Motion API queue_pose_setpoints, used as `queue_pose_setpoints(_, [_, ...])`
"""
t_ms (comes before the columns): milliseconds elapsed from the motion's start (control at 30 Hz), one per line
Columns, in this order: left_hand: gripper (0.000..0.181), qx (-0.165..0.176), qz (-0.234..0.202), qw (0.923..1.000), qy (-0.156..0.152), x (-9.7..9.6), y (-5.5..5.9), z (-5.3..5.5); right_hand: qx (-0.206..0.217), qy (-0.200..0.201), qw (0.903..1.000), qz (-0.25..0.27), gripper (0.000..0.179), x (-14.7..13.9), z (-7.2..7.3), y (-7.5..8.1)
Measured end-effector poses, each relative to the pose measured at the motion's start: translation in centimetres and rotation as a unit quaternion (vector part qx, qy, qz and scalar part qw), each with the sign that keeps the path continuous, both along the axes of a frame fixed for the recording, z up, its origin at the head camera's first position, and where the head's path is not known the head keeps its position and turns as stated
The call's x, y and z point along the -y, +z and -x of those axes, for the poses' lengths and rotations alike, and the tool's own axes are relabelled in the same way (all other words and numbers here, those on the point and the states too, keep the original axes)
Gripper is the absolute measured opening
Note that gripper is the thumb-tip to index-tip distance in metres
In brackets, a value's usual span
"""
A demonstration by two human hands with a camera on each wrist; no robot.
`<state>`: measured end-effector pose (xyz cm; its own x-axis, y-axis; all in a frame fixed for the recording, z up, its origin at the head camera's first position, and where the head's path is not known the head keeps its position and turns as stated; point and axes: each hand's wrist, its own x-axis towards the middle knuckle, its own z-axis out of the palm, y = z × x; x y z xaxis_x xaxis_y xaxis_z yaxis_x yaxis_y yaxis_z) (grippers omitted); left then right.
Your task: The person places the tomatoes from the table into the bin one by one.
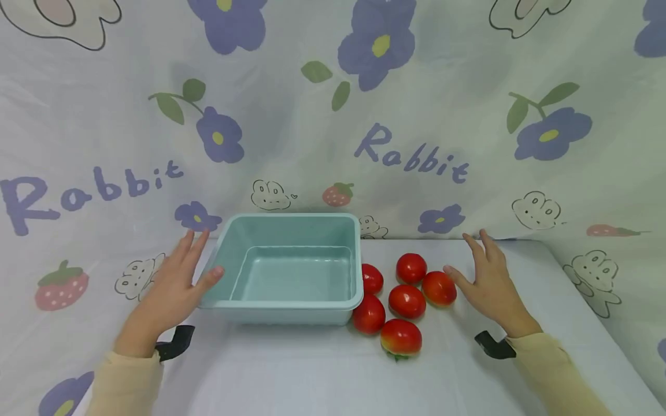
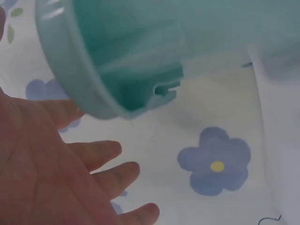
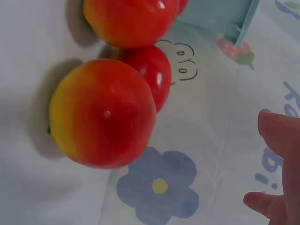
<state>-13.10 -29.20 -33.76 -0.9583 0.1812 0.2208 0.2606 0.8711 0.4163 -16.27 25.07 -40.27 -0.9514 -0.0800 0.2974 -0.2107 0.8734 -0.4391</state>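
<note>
Fingers extended and thumb held apart, the left hand (image 1: 173, 288) holds nothing beside the left wall of a pale blue-green tub (image 1: 291, 304); its thumb overlaps the rim in the head view, and whether they touch cannot be told. Right of the tub, six red tomatoes lie close together on the white worktop (image 1: 291, 370). Two are right beside the tub's right wall, while the nearest tomato (image 1: 401, 338) shows yellow shading and a green stem end. Farther right, the right hand (image 1: 491, 289) is also spread and without a hold, its thumb near the rightmost tomato (image 1: 439, 290). Behind stands a pale cloth (image 1: 291, 133) printed with purple flowers, rabbits and "Rabbit" lettering.
</note>
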Motion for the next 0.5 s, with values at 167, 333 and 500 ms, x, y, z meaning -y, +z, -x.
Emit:
queue_pose_setpoints(167, [0.071, 0.004, -0.037, 0.9993, -0.005, -0.4, -0.6, 0.0, 0.031, 0.001, 0.9995, 0.004, 0.084, 0.5, -0.2, -1.0])
queue_pose_setpoints(333, [0.071, 0.008, -0.052, 0.9986, 0.004, -0.7, -1.1, -0.2, 0.054, 0.008, 0.9984, 0.013, 0.085, 0.8, -0.5, -1.8])
queue_pose_setpoints(500, [0.070, 0.014, -0.068, 0.9976, 0.009, -0.9, -1.4, -0.4, 0.071, 0.015, 0.9971, 0.020, 0.086, 1.2, -0.5, -2.5])
